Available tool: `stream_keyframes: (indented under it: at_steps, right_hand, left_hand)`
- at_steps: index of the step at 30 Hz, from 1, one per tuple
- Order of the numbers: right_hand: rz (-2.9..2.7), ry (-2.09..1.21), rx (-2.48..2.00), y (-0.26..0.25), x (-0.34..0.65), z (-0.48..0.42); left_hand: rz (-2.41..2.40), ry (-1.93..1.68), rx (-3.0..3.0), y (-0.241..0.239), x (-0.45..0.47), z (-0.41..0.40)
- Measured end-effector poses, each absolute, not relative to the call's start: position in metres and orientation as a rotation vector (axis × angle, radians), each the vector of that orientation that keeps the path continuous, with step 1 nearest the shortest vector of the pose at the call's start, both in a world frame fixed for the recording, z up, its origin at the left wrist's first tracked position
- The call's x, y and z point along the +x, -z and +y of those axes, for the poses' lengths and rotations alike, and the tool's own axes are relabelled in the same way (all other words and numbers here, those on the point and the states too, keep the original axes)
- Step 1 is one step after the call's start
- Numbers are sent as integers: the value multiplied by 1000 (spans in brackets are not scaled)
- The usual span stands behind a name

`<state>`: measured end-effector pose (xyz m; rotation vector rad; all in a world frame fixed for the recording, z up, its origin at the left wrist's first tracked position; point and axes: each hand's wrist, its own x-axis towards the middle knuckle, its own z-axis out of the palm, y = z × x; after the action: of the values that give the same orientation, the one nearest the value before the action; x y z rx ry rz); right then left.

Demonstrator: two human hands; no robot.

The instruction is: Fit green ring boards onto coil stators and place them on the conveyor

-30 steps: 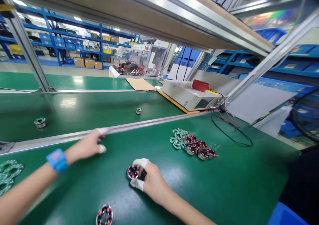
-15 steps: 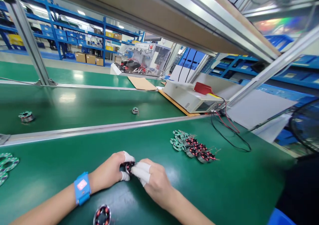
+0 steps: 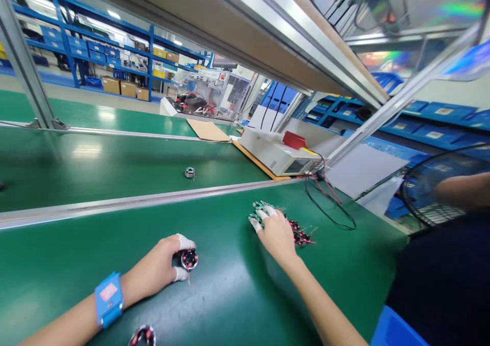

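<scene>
My left hand [image 3: 158,264] grips a small motor stator [image 3: 189,258] between thumb and fingers, white finger cots on the tips. The stator has a metal ring, red copper coils and a thin wire hanging down. My right hand [image 3: 278,239] is stretched over green ring-shaped circuit boards [image 3: 257,204], fingers spread and touching or just above them; the fingertips partly cover the boards. Beside these boards, partly behind my right hand, lies a heap of wound stators [image 3: 303,236]. At the bottom edge another stator [image 3: 147,330] is partly cut off.
Beyond a metal rail [image 3: 126,203] a single stator [image 3: 190,173] stands on a green surface. A white instrument [image 3: 271,152] with red and black cables [image 3: 333,213] sits at the back. At right are a fan [image 3: 421,182], another person's dark clothing [image 3: 447,269] and a blue bin [image 3: 394,330].
My right hand has left the stator in my left hand and moved right to the circuit boards. My left hand still holds the stator. The view has turned slightly right; another person's arm appears at right.
</scene>
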<state>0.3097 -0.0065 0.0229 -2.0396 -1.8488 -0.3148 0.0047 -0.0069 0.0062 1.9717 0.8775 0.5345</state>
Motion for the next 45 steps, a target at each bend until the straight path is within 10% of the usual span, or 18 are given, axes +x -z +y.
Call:
stream_keyframes:
  at_steps: [16, 23, 32, 45]
  right_hand:
    - [-1541, -991, -1317, -24, 184, -30]
    - [-1566, -855, -1435, -36, 193, -24]
    - [-1444, -1464, -1360, -20, 208, -17]
    - [-2134, -722, -1281, -17, 183, -37]
  left_hand:
    - [993, -765, 1881, -41, 10, -6]
    - [1132, -786, 1850, -34, 21, -7]
    - [1299, -469, 2228, -12, 23, -19]
    - [1441, -405, 2398, -1, 14, -22]
